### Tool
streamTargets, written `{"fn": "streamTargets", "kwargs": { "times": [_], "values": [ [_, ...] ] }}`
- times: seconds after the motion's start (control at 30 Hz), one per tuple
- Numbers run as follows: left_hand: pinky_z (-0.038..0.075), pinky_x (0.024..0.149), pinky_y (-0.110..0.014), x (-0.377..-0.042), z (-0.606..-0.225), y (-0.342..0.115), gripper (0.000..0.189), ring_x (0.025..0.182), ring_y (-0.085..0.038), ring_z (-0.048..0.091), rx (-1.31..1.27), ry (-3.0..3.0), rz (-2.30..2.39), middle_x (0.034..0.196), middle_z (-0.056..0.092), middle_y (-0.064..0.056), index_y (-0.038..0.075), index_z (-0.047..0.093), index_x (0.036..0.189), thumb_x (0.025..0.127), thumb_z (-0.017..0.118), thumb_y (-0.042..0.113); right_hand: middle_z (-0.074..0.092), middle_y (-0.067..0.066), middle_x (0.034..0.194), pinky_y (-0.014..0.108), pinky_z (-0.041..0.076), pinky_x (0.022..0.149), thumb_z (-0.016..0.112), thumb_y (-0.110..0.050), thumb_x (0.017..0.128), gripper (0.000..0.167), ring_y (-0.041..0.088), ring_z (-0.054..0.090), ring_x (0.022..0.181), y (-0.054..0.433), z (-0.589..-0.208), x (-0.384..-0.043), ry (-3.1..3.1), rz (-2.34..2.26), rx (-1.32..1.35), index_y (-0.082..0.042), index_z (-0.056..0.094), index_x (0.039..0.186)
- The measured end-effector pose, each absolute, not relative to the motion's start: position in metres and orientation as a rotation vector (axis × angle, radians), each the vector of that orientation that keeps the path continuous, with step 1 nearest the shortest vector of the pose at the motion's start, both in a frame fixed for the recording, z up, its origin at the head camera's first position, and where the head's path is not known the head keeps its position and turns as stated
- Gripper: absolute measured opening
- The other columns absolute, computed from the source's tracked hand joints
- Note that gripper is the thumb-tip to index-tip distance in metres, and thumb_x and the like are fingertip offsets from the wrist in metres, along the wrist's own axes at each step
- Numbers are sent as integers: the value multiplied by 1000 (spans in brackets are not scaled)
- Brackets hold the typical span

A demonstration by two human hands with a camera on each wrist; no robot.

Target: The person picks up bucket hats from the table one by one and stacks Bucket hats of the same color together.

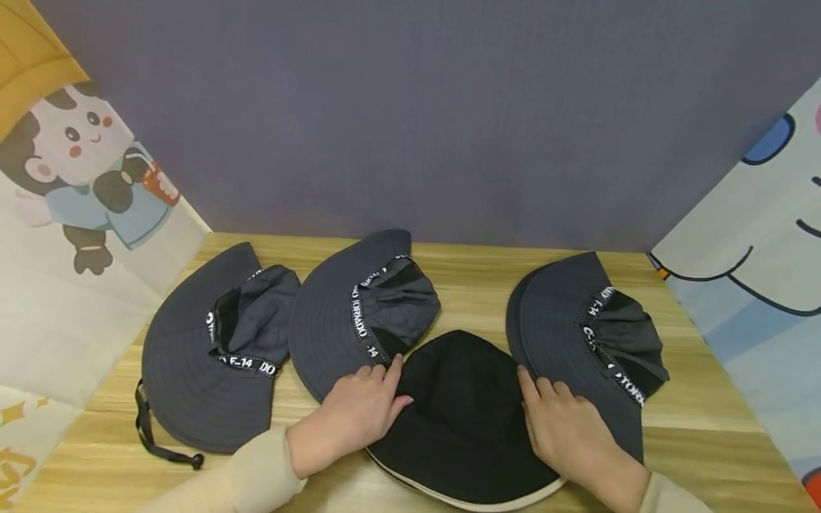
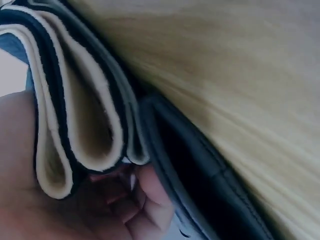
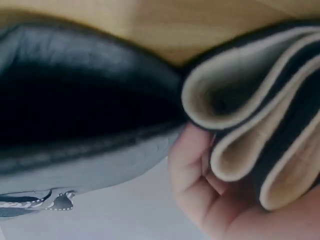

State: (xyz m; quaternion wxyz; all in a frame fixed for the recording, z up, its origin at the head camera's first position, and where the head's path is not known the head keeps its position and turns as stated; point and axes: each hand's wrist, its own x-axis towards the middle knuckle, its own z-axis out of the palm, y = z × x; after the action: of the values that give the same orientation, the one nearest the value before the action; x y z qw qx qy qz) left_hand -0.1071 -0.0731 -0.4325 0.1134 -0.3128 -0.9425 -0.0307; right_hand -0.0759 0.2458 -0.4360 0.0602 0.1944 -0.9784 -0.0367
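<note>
A folded black bucket hat [image 1: 458,406] with a beige-edged brim lies at the near middle in the head view. Several beige-lined folds of brim [image 2: 95,115] are layered there in the left wrist view. At its left side my left hand [image 1: 355,413] grips the edge, thumb on the black cloth and index finger stretched forward. Opposite, my right hand [image 1: 567,427] holds the right side, fingertips at the edge of the crown. In the right wrist view its fingers [image 3: 190,175] curl beside the layered folds. Dark grey hats flank both hands, overlapped by the black one.
One folded grey hat [image 1: 192,370] lies at the left, its black chin cord [image 1: 157,445] trailing on the wooden table [image 1: 705,442]. Another grey hat [image 1: 323,320] is at middle left; stacked grey brims [image 1: 554,320] lie right. A grey panel [image 1: 410,128] stands behind.
</note>
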Motion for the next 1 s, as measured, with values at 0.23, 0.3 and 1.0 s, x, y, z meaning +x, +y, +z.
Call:
{"fn": "streamTargets", "kwargs": {
  "times": [0.23,0.3,1.0],
  "values": [
    [54,78,-41,-104,-411,-69,56,97,-29,64,-913,-2686,-200,114,64,-15,-1,58,136,99,65,40,63,14,105,39,53,65,71,-19,91,53,28,62,91,237,-410,-76,-2938,19,562,6,58,136],
    [51,89,-43,-102,-403,-65,60,114,-31,59,-984,-2639,-205,131,59,-16,4,53,145,100,60,44,62,18,118,43,55,77,72,-21,91,58,32,61,103,231,-403,-74,-2868,59,611,5,56,140],
    [14,122,-53,-112,-422,-47,102,156,-22,-5,-1339,-3102,45,171,-5,-4,34,-5,163,84,23,92,-3,5,171,67,14,117,41,-86,85,109,31,-3,156,220,-414,-78,-3308,353,966,-19,10,165]
  ]
}}
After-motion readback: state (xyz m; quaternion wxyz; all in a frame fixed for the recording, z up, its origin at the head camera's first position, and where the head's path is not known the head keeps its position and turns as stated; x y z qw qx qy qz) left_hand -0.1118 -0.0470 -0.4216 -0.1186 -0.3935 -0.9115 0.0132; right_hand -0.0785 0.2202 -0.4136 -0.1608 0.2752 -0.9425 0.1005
